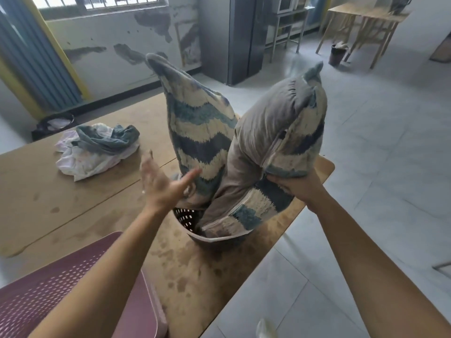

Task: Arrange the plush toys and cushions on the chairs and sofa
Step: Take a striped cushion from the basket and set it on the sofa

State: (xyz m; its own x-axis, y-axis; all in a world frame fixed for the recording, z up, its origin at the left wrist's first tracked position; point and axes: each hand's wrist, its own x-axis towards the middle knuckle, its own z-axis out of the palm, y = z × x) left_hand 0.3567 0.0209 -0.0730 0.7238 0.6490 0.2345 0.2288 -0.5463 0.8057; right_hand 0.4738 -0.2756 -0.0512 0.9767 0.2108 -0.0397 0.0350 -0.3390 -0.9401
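While right cushion [280,132] is gripped at lower edge by right hand [295,186], left hand [161,184] is released, fingers spread, beside left cushion [195,123]. Both stood on end in basket [214,239], long axes upright, near desk [73,203] right edge; open floor [390,167] right.

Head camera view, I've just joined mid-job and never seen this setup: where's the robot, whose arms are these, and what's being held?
There is no robot here. The single picture comes from a camera worn on a person's head, looking forward and down, so the two bare arms are the wearer's own. The right hand grips the lower edge of a striped cushion. The left hand is open beside a second striped cushion; blur hides whether it touches. Both cushions stand with their lower ends in a basket on a wooden table. A heap of crumpled cloth lies on the table's left. A dark red plastic piece with holes shows at lower left.
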